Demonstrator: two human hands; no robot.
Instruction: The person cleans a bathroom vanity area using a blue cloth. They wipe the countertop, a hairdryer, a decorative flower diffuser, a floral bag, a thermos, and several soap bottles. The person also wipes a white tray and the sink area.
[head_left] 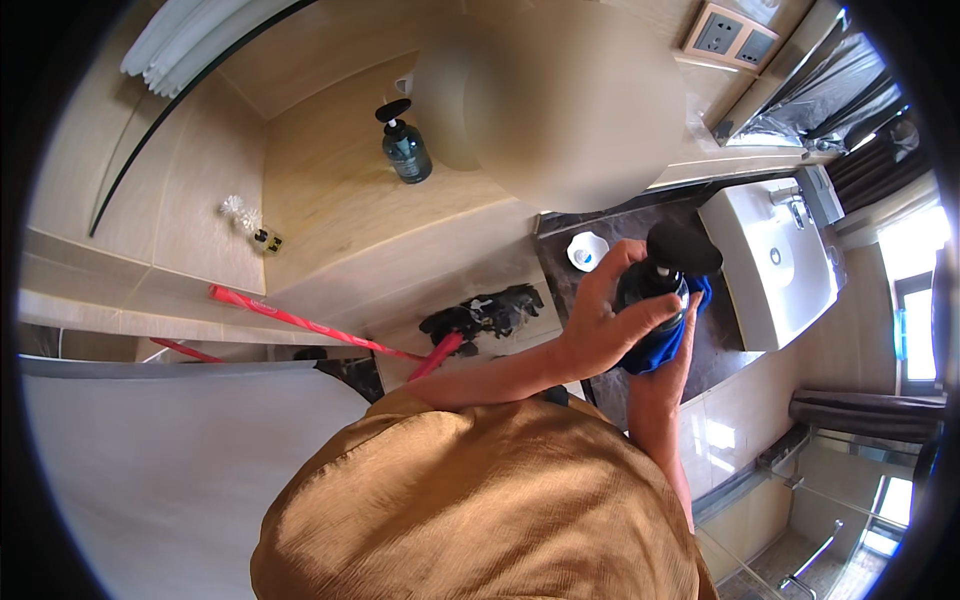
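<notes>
My left hand (598, 315) is wrapped round a dark pump bottle (640, 288) with a wide black pump head (684, 250) on top. Bottle and hands are in front of me, over the dark stone counter (715, 372). On the bottle's right side my right hand (684, 345) presses a blue cloth (660, 350) against it; the cloth bunches below the bottle. Part of the right hand's fingers is hidden behind the cloth and bottle. Just left of the bottle, a small white dish (587, 252) sits on the counter.
A white washbasin (765, 285) stands on the right. Another pump bottle (408, 152) is on the beige ledge, near a small yellow-and-black item (267, 240). A red pole (310, 325) slants toward a black, crumpled item (490, 312) low down. White towels (190, 40) hang upper left.
</notes>
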